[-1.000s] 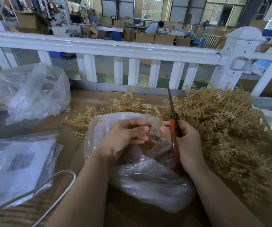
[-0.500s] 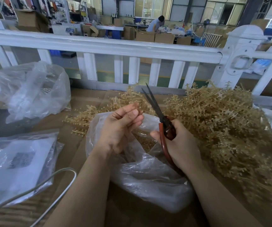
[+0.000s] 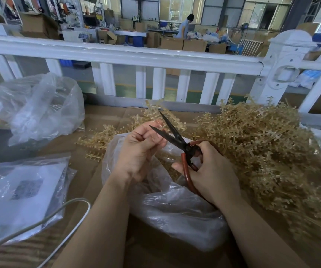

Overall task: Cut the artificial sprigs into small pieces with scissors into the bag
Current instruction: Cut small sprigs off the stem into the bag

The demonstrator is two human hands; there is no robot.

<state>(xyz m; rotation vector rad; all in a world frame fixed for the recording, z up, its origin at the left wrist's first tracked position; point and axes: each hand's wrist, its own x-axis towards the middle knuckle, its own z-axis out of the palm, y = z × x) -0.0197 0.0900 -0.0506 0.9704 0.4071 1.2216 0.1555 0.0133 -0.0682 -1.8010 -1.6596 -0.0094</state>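
Observation:
My right hand point(image 3: 212, 175) grips the red handles of dark-bladed scissors point(image 3: 172, 135), whose blades are spread and point up and left. My left hand point(image 3: 138, 149) is curled just left of the blades, its fingertips pinching a pale sprig piece point(image 3: 160, 125) that lies between the blades. Both hands hover over a clear plastic bag point(image 3: 175, 209) lying open on the cardboard, with cut beige bits inside. A big heap of beige artificial sprigs point(image 3: 262, 151) lies to the right, and more sprigs point(image 3: 105, 140) spread out behind the bag.
A crumpled clear bag point(image 3: 39, 107) sits at the far left. Another bag with white sheets point(image 3: 18, 192) lies near left, a white cable point(image 3: 59, 213) looping over it. A white railing point(image 3: 136, 55) runs along the back edge. A person works far behind it.
The scissors swung from upright and shut to tilted left with blades spread. My left hand rose and moved right, bringing the sprig piece between the blades.

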